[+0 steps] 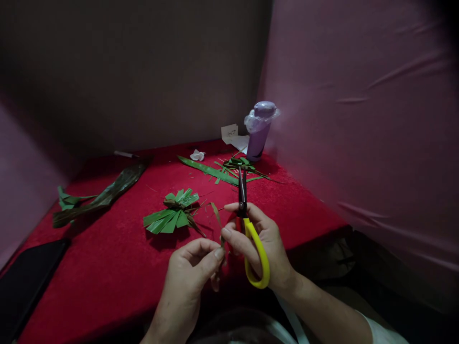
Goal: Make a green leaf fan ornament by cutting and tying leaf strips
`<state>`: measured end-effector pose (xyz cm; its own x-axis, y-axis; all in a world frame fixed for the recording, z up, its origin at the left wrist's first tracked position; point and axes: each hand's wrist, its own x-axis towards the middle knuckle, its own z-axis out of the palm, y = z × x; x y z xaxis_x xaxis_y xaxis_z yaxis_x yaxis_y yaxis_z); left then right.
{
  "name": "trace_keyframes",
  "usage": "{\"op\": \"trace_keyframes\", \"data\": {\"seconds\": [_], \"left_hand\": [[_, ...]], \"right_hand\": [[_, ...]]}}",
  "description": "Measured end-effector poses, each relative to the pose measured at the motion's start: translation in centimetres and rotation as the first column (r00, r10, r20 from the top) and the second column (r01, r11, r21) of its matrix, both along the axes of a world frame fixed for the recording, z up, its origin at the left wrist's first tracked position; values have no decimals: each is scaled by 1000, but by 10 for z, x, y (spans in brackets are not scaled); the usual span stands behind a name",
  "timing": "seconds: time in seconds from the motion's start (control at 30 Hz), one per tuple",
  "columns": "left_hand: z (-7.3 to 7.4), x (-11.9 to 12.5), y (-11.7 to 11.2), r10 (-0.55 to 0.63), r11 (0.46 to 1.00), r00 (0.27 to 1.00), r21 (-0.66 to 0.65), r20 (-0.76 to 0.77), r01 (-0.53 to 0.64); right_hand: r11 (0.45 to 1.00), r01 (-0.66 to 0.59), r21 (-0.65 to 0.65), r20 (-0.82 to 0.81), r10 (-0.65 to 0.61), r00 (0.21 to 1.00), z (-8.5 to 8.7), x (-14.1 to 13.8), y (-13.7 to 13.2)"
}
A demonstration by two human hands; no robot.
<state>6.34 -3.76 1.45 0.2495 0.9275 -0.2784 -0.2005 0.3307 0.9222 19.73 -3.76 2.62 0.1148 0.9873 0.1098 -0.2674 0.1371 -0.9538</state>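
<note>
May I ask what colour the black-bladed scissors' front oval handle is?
The oval handle is yellow; head view.

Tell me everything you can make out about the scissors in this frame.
The scissors have dark, narrow, metallic-looking blades joined at a round pivot, and a smooth yellow handle loop that looks like plastic. The right hand holds them above the red cloth, its fingers partly hiding the handle. The blades point away from the person, their tips looking slightly apart. In the view, the tips overlap the green leaf scraps; whether they touch cannot be told.
</note>
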Motion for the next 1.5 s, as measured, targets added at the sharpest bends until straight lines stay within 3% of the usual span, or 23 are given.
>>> {"op": "trace_keyframes", "data": {"seconds": [0.17,0.4,0.53,0.67,0.87,0.97,1.07,1.17,1.5], "left_hand": [[-3,1,0,59,998,998,-9,17,-59],[-5,5,0,22,1000,1000,-21,15,-22],[-2,7,1,-69,991,988,-104,139,84],[-2,6,2,-177,954,941,-185,289,236],[-12,4,-3,-238,933,920,-190,310,305],[-12,3,-5,-215,960,953,-136,214,247],[-8,3,-3,-16,1000,998,-13,54,16],[-4,4,0,137,989,991,53,-6,-136],[2,8,9,68,996,980,-69,185,-57]], "right_hand": [[999,37,-10,17,-37,999,-8,4,-2],[1000,-10,-28,-3,10,1000,-13,6,-11],[999,10,-53,-25,-12,1000,-10,9,-9],[993,-73,-97,-79,65,995,-10,13,-4],[973,-189,-134,-169,165,972,-11,11,-3],[973,-179,-148,-154,156,976,-7,9,-6],[983,-132,-130,-99,119,988,-5,8,-10],[988,-95,-119,-54,89,995,-7,7,-12],[972,-136,-194,-74,124,990,-11,9,-17]]}}
